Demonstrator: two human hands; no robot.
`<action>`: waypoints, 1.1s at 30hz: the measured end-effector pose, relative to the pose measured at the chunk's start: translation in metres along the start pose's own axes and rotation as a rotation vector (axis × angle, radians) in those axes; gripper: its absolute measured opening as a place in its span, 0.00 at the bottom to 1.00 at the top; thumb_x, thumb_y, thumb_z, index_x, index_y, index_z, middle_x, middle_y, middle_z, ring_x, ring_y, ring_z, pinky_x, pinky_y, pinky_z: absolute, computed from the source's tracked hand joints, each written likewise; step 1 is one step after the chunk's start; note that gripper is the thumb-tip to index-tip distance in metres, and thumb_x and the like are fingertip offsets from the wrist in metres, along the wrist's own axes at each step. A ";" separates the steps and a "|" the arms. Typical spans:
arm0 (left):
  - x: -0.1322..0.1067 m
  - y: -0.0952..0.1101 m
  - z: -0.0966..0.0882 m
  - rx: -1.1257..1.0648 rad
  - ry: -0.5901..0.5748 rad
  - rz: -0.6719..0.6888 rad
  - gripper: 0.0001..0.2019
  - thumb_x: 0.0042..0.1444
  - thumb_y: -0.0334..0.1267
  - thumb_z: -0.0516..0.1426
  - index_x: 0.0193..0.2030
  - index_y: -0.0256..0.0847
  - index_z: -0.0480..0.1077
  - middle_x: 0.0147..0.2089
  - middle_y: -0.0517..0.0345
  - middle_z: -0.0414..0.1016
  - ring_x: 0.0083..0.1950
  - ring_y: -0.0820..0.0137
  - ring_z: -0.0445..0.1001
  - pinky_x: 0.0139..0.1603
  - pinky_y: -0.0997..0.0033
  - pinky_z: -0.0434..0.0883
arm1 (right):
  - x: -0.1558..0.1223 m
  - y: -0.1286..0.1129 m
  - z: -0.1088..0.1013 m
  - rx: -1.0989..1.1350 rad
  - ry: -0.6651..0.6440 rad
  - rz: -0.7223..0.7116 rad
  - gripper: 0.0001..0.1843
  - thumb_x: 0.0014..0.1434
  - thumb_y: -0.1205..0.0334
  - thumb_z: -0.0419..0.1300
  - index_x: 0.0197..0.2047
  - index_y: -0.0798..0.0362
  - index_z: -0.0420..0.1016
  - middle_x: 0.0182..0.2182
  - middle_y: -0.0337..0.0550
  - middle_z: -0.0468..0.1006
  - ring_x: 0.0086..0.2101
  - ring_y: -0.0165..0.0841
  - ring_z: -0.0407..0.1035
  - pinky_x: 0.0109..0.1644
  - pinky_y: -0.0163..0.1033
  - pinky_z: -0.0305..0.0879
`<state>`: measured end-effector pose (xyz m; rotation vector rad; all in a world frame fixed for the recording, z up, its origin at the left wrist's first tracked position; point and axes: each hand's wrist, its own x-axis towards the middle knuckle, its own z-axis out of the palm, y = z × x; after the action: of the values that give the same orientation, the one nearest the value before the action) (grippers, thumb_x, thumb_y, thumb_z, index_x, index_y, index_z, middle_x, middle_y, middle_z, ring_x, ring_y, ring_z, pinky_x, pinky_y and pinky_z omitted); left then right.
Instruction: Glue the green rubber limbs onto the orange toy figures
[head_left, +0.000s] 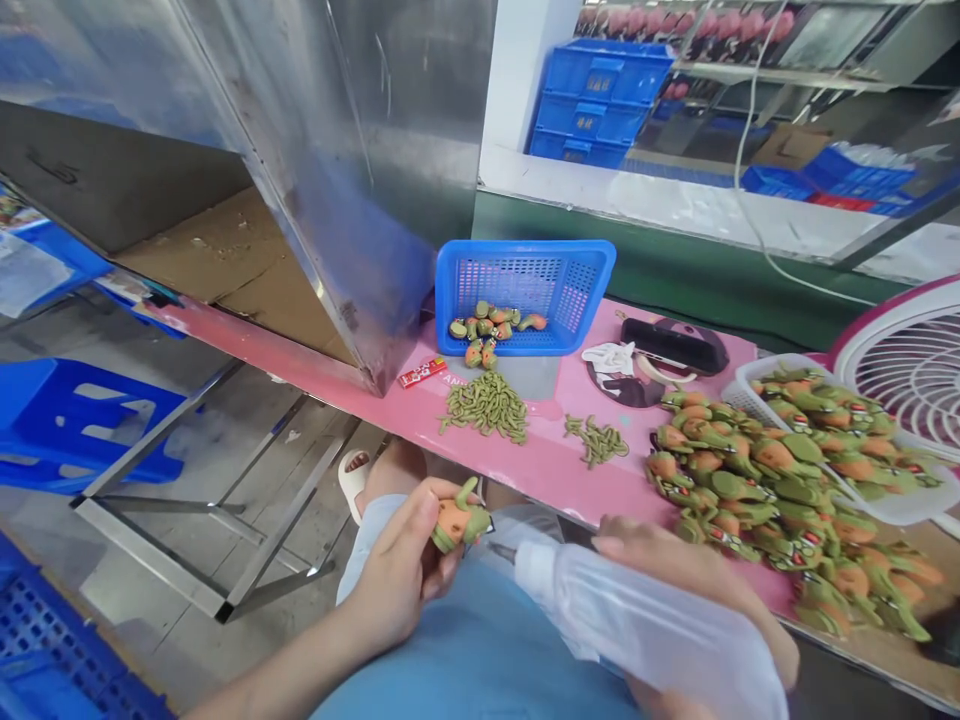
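Note:
Between the thumb and fingers of my left hand point(409, 560) is a small green and orange figurine point(456, 522) with a curled green piece sticking up from it. My right hand point(697, 580) is wrapped round a translucent squeeze bottle point(645, 620). The bottle's thin dark nozzle points left, close to the figurine; whether it touches is hard to tell. On the pink table beyond lie a pile of small green curled pieces point(486, 406) and a smaller pile of them point(597, 441). Many similar figurines point(739, 460) are heaped at the right.
A blue basket point(525, 250) tipped towards me holds several green and orange parts. A white basket point(877, 505) of figurines stands by a fan point(911, 350). A red wrapper point(422, 374) and a black case point(675, 346) lie on the table. A metal cabinet point(375, 200) rises at the left.

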<state>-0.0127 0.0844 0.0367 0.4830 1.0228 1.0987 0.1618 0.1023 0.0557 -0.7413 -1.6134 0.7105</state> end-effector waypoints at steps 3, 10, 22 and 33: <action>0.000 -0.002 -0.002 0.021 -0.016 0.019 0.21 0.47 0.56 0.56 0.34 0.38 0.66 0.19 0.67 0.63 0.14 0.84 0.46 0.13 0.81 0.42 | 0.002 -0.001 0.003 -0.016 -0.074 -0.190 0.20 0.60 0.51 0.52 0.50 0.54 0.67 0.18 0.38 0.62 0.15 0.33 0.58 0.17 0.38 0.54; -0.003 -0.003 -0.005 0.038 -0.040 0.026 0.21 0.48 0.56 0.55 0.34 0.37 0.66 0.18 0.67 0.61 0.15 0.82 0.48 0.14 0.81 0.42 | 0.002 -0.001 0.008 -0.056 -0.118 -0.229 0.20 0.60 0.56 0.51 0.52 0.57 0.65 0.19 0.39 0.64 0.18 0.36 0.62 0.18 0.39 0.56; -0.002 -0.005 -0.007 0.026 -0.051 0.019 0.21 0.48 0.56 0.55 0.35 0.38 0.67 0.18 0.67 0.61 0.15 0.82 0.48 0.14 0.82 0.43 | 0.006 -0.004 0.007 -0.144 -0.180 -0.242 0.16 0.62 0.59 0.49 0.50 0.58 0.64 0.18 0.38 0.64 0.18 0.34 0.64 0.18 0.38 0.59; -0.004 -0.004 -0.007 0.004 -0.046 0.020 0.20 0.48 0.55 0.56 0.35 0.38 0.67 0.19 0.67 0.63 0.15 0.83 0.48 0.14 0.82 0.43 | 0.007 -0.002 0.010 -0.119 -0.120 -0.245 0.14 0.62 0.59 0.49 0.48 0.58 0.65 0.17 0.38 0.63 0.18 0.34 0.64 0.16 0.37 0.58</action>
<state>-0.0175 0.0786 0.0319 0.5206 0.9826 1.0988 0.1506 0.1061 0.0601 -0.5807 -1.8309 0.4926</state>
